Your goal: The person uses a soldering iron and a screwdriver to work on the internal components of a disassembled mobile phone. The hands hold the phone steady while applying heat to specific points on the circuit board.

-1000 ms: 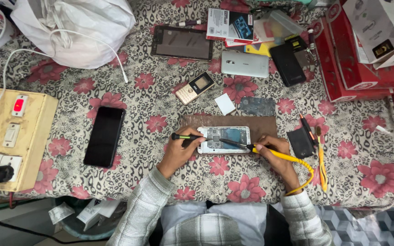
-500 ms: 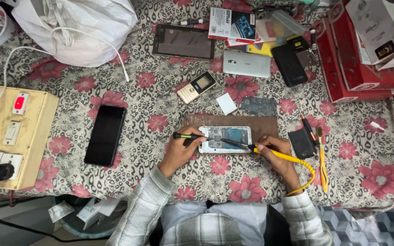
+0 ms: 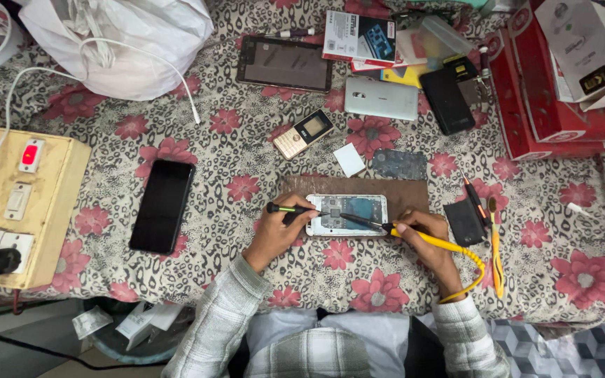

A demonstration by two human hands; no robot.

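While left hand point(image 3: 281, 227) grips screwdriver point(image 3: 292, 208), right hand point(image 3: 421, 234) pinches tweezers point(image 3: 362, 222) (over opened phone point(image 3: 346, 214))

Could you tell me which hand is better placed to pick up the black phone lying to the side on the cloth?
Probably the left hand: the black phone lies on its side, while the right hand is beyond the opened phone.

Very little differs from the earlier pictures — the view has drifted slightly, so the opened phone point(image 3: 346, 215) sits a touch lower in it. Over that phone, the right hand point(image 3: 425, 241) with its yellow-handled tool point(image 3: 414, 236) has edged minutely; the left hand point(image 3: 278, 231) and its green-banded screwdriver point(image 3: 295, 208) show no clear shift.
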